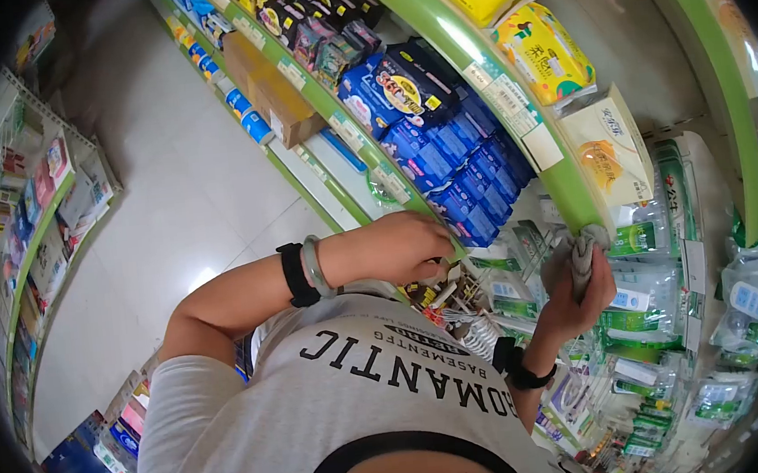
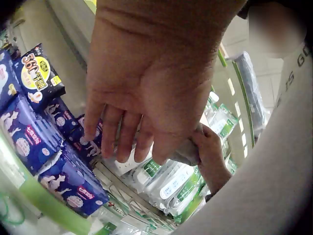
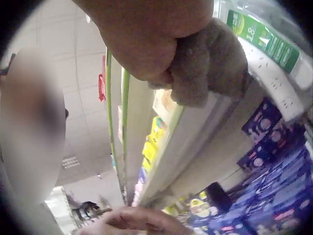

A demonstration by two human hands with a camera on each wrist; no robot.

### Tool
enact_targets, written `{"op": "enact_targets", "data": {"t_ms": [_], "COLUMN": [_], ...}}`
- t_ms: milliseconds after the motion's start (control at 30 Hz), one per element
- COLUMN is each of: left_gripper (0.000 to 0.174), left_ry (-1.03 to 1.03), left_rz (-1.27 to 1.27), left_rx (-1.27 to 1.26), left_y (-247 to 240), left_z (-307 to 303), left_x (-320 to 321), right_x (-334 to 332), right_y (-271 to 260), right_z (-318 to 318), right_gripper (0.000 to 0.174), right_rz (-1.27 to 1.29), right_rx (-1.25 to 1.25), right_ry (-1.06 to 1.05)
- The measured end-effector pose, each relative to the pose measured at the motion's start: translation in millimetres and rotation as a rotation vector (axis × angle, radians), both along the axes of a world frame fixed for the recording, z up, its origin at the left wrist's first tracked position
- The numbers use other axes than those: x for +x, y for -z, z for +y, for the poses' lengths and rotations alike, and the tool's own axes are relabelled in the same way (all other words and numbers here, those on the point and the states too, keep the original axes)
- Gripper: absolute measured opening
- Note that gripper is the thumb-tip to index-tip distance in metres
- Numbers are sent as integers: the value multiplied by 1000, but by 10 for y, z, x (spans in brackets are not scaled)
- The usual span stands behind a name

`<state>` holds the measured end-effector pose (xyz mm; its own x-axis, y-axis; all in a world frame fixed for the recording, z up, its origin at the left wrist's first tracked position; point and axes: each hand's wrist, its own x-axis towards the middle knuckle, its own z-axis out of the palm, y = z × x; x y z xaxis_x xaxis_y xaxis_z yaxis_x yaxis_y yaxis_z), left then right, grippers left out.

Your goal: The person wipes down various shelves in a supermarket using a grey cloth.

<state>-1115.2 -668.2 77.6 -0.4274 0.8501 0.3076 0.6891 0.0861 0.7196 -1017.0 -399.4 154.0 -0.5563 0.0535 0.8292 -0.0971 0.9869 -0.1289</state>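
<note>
My right hand (image 1: 579,286) grips a bunched grey cloth (image 1: 570,254) at the end of a shelf's green edge (image 1: 578,196). In the right wrist view the cloth (image 3: 210,63) bulges out from under the curled fingers, beside the shelf board. My left hand (image 1: 403,248) hovers in front of a lower shelf, near stacked blue packs (image 1: 462,207). Seen from the left wrist, this hand (image 2: 146,83) has its fingers relaxed and holds nothing. Farther back in that view, my right hand (image 2: 211,154) appears with the cloth (image 2: 188,152).
Yellow packs (image 1: 543,51) and a cream pack (image 1: 608,149) sit on the shelf above the blue packs. Power strips in green-and-clear packaging (image 1: 642,304) hang on the right. A cardboard box (image 1: 269,88) stands low on the shelving. Another shelf rack (image 1: 34,212) stands across the aisle.
</note>
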Motion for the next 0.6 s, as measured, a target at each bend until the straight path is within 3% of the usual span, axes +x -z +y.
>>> {"op": "enact_targets", "data": {"t_ms": [67,133,167,233,267,333,400,467,567,600], "left_gripper": [45,50,50,54,54,49,49,45,40,40], "left_ry": [27,31,19,-18,-28,-279,-272,-336,-511,-511], "left_rz": [-129,-446,-447,-604,-605,-1079,-1167,-1229,-1214,-1214], "left_rx": [14,271,275,428,434,465,584,745,739,738], "left_y": [24,94,101,56,28,-34,68,234,373,391], "left_z": [-24,-1,4,4,-41,-198,-439,-648,-958,-1051], "left_x": [93,167,166,132,122,102,84,153,269,321], "right_x": [57,36,-21,-306,-402,-579,-895,-1489,-2302,-2455], "right_y": [42,109,146,296,320,343,537,519,830,918], "right_z": [-180,-447,-588,-768,-872,-1039,-903,-917,-753,-714], "right_gripper": [48,54,56,63,63,72,77,81,87,87], "right_rz": [-79,-237,-330,-524,-529,-834,-842,-684,-621,-577], "right_rx": [-63,-145,-165,-151,-147,-283,-591,-698,-589,-399], "right_ry": [-101,-263,-330,-657,-667,-838,-917,-692,-653,-521]}}
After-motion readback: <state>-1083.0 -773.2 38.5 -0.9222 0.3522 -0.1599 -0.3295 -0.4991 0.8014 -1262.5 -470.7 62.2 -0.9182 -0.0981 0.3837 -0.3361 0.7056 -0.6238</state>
